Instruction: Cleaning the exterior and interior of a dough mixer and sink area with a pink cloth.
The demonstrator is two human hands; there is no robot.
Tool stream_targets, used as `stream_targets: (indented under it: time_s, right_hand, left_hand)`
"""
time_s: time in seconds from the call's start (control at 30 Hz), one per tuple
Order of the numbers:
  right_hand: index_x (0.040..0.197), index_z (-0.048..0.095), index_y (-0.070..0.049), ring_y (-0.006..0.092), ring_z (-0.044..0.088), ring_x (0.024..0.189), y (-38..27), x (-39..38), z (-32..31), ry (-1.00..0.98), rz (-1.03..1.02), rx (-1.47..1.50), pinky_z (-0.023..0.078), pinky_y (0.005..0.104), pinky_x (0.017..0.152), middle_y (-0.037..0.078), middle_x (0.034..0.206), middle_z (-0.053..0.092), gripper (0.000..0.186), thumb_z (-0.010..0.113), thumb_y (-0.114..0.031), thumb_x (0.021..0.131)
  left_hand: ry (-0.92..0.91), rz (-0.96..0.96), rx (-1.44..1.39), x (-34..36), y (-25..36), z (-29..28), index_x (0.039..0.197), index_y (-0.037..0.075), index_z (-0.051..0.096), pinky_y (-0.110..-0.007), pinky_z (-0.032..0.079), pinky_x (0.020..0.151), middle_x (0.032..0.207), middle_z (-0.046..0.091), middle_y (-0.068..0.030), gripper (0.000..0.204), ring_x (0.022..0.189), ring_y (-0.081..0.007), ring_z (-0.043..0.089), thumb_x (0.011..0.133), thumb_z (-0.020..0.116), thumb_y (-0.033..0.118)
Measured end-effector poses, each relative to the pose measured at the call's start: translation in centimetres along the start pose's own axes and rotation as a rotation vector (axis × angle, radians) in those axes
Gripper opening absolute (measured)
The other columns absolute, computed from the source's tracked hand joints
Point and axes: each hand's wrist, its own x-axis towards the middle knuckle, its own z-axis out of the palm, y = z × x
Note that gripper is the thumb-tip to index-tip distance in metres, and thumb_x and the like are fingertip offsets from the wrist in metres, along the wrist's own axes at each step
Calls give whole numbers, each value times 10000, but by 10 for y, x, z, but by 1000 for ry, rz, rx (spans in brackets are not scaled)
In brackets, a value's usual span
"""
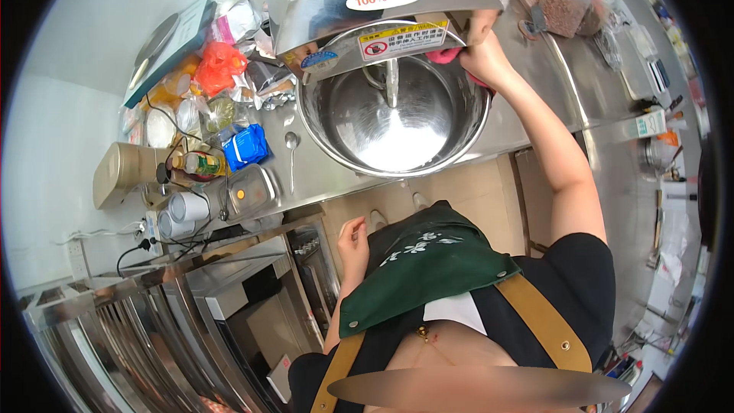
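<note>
A big stainless-steel mixing bowl (325, 149) sits under the metal head of a mixer (367, 19), with a bright metal beater (393, 84) reaching down into it. The bowl's inside looks wet and shiny, with whitish streaks at the bottom. At its far right rim, my right hand (483, 60) grips a pink cloth (443, 54) that lies over the edge, partly inside. My fingers there are partly hidden by the mixer head. My left hand (353, 242) hangs beside the green apron (428, 268), loosely bent, with nothing visible in it.
Left of the bowl lie a spoon (292, 159), a blue packet (246, 146), a lidded clear container (251, 190) and a red plastic bag (221, 69). A steel rack (145, 329) stands at lower left. A bag of brown granules (564, 8) rests at far right.
</note>
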Motion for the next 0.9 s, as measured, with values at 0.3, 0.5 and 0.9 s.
stream_targets:
  time_s: [0.3, 0.5, 0.9]
  right_hand:
    - [963, 524, 0, 330, 500, 935, -12, -13, -19, 49, -200, 117, 406, 334, 790, 200, 1009, 510, 369, 492, 54, 599]
    - [1023, 520, 14, 358, 463, 1020, -36, -57, -45, 318, -607, -43, 409, 386, 802, 173, 1076, 491, 412, 564, 24, 613]
    - [1057, 542, -68, 161, 452, 1066, -48, 1, -25, 225, -1163, -714, 383, 271, 778, 59, 1166, 475, 404, 445, -158, 676]
  left_hand:
    - [60, 10, -41, -8, 20, 34, 894, -20, 560, -247, 435, 669, 875, 540, -100, 135, 787, -169, 540, 789, 499, 40]
    - [134, 80, 55, -5, 16, 17, 889, -15, 566, -248, 435, 642, 848, 549, -101, 138, 765, -167, 545, 785, 504, 50]
    - [295, -25, -15, -27, -15, -1, 892, -28, 553, -253, 449, 659, 846, 542, -112, 137, 757, -183, 553, 781, 497, 31]
